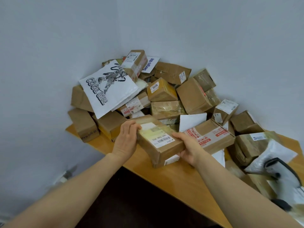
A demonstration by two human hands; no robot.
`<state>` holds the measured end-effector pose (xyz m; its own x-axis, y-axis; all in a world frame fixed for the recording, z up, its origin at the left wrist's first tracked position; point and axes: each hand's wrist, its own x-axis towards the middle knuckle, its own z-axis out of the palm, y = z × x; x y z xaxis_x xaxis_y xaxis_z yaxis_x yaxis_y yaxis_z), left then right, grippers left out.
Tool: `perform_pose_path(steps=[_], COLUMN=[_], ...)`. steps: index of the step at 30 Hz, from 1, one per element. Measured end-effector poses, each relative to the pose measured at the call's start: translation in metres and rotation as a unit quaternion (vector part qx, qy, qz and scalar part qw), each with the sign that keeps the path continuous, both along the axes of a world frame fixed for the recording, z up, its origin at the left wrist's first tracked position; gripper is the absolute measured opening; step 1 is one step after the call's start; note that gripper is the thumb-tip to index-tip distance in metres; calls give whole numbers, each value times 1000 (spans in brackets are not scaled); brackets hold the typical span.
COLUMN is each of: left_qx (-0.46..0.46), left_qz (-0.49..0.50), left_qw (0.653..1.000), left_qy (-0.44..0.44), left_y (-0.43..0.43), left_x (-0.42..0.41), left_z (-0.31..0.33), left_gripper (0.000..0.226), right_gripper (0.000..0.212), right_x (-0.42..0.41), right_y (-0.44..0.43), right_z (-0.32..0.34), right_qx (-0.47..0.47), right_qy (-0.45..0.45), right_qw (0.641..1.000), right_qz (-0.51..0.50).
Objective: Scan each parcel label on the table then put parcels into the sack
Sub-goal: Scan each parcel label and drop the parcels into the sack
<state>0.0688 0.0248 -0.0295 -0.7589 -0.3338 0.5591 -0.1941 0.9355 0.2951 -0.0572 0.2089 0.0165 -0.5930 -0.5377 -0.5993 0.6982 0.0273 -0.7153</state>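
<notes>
Cardboard parcel (158, 142) was gripped by my left hand (126, 139) and right hand (189, 148) over the tabletop's (181, 178) near edge; the heap (164, 92) behind looked unscanned.

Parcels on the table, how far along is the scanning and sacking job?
Done: nothing I can confirm; no sack is in view. In hand: the left hand and right hand hold one box, label up. Left: the pile on the table, apparently all of it.

Bare left hand (125, 140), bare right hand (189, 149), bare forearms (82, 183).
</notes>
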Motion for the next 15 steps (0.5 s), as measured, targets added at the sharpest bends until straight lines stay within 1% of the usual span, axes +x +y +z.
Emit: perform_pose_path(steps=[1, 2, 3, 4, 5, 6, 7, 8, 9, 10, 11, 12, 13, 15], left_qx=[43, 121, 229, 354, 465, 529, 539, 485, 395, 300, 220, 160, 115, 75], left_qz=[35, 85, 139, 174, 179, 175, 170, 161, 133, 81, 13, -57, -116, -193], left_qw=[998, 989, 963, 918, 866, 828, 821, 857, 908, 950, 973, 975, 960, 907], left_qy=[11, 21, 27, 28, 43, 67, 78, 67, 37, -9, -71, -145, -228, -366], left_y=[2, 4, 7, 9, 9, 10, 12, 15, 16, 17, 20, 22, 26, 35], left_x=[-1, -4, -6, -10, -14, -18, -21, -22, -25, -29, -35, -43, -52, -70], left_z=[4, 10, 19, 28, 34, 39, 45, 50, 54, 59, 67, 73, 81, 91], left_gripper=[74, 73, 71, 66, 60, 55, 53, 55, 60, 67, 76, 84, 89, 91], right_gripper=[22, 24, 28, 30, 31, 32, 34, 38, 43, 46, 44, 39, 35, 33], right_x=[0, 0, -2, -4, -6, -8, -11, -14, -17, -20, -23, -25, -28, -33], right_y=[1, 2, 4, 7, 10, 13, 18, 22, 28, 33, 37, 41, 45, 50], right_z=[-1, -1, -1, 0, 1, 2, 4, 6, 7, 10, 14, 19, 24, 34], right_qx=[-9, -23, -37, -49, -57, -62, -65, -69, -66, -51, -20, 19, 55, 95], right_qy=[17, 27, 31, 33, 38, 45, 56, 69, 87, 115, 158, 213, 268, 344], right_qw=[1000, 999, 998, 997, 995, 994, 994, 993, 993, 992, 987, 976, 958, 923], right_qz=[-9, -22, -40, -57, -68, -72, -68, -59, -45, -22, 10, 49, 86, 142])
